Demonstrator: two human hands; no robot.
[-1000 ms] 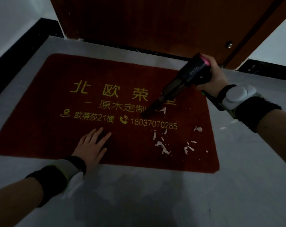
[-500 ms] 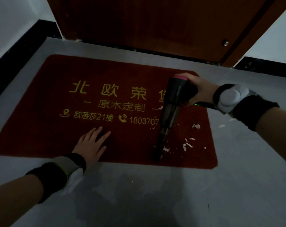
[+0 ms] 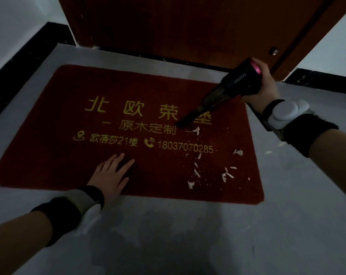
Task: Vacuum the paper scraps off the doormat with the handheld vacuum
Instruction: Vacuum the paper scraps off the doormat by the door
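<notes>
1. Since half a second ago the handheld vacuum (image 3: 234,90) has swung up and back toward the far right corner of the doormat (image 3: 69,120); its nozzle tip now rests near the mat's middle, just beside one scrap.
2. The right hand (image 3: 264,86) is wrapped round the vacuum's rear body — fingers curled tight, forearm reaching in from the right over the floor (image 3: 188,235).
3. The left hand (image 3: 110,173) lies flat on the mat's near edge, fingers straight and slightly spread, holding nothing; it has not moved.
4. Two hands, one vacuum, one mat.
5. The paper scraps (image 3: 225,174) lie scattered on the mat's near right part — roughly ten larger pieces plus specks too small to count.
</notes>
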